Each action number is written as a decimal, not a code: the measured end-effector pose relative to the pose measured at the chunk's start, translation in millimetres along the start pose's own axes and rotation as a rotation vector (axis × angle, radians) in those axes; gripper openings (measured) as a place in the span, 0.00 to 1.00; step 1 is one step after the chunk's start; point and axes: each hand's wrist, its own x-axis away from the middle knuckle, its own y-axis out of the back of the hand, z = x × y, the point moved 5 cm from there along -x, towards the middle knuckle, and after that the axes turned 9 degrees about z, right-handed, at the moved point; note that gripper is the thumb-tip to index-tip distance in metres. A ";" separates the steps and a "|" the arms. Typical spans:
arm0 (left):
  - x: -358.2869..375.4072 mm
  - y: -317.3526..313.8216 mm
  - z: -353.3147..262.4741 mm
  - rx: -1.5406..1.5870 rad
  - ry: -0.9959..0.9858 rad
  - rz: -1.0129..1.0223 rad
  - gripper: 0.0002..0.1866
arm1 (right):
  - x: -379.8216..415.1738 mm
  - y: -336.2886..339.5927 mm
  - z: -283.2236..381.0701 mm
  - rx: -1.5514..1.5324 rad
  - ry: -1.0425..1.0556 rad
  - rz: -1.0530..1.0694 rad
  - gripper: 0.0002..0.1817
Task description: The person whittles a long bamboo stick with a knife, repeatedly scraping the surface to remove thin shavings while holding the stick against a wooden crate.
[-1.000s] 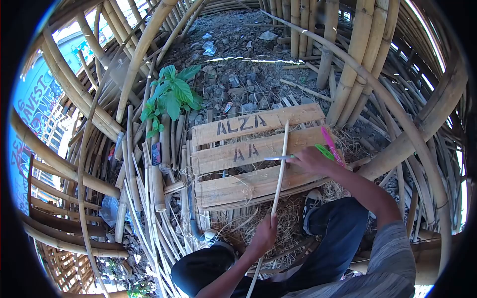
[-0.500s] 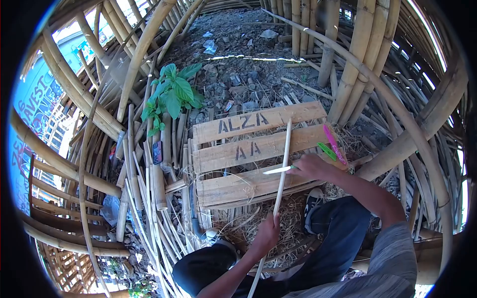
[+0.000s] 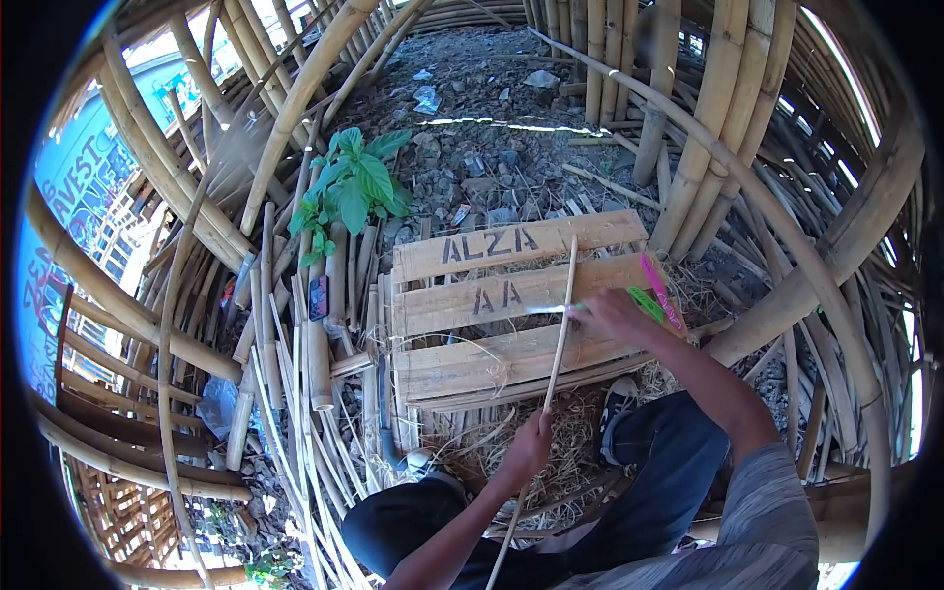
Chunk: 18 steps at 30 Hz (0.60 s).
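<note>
My left hand [image 3: 528, 450] is wrapped round a thin bamboo strip [image 3: 559, 364], which slants up across a wooden slatted crate [image 3: 462, 366]. In my right hand [image 3: 615, 320] is a knife [image 3: 543, 310], its pale blade blurred and crossing the strip above my left hand. The strip's upper end reaches the crate's top board. On the crate's right side, beside my right hand, lie a bright pink item [image 3: 650, 269] and a green one [image 3: 646, 304], partly behind the hand.
Cut bamboo strips [image 3: 320, 472] lie in a pile on the left, near a phone [image 3: 319, 298] resting on bamboo. A leafy plant [image 3: 359, 182] grows behind them. Bamboo poles [image 3: 723, 128] stand at the right. Fibrous shavings [image 3: 570, 442] cover the ground below the crate.
My right hand and the knife have moved slightly up along the strip. My left hand keeps its grip low on the strip. The whole view has shifted a little.
</note>
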 end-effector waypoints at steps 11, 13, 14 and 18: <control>-4.3 1.7 -11.8 -0.078 -0.033 -0.003 0.24 | -27.3 11.8 -44.7 0.116 0.005 -0.145 0.27; 0.6 -6.2 -5.1 -0.153 -0.091 -0.083 0.25 | -32.0 18.1 -90.6 0.194 -0.036 -0.264 0.29; 4.9 -8.8 -5.7 -0.153 -0.080 -0.079 0.25 | -30.5 33.3 -91.6 0.265 -0.083 -0.374 0.32; 4.6 -5.3 8.1 0.000 0.035 0.007 0.24 | -16.1 12.3 -59.2 0.014 -0.216 0.069 0.35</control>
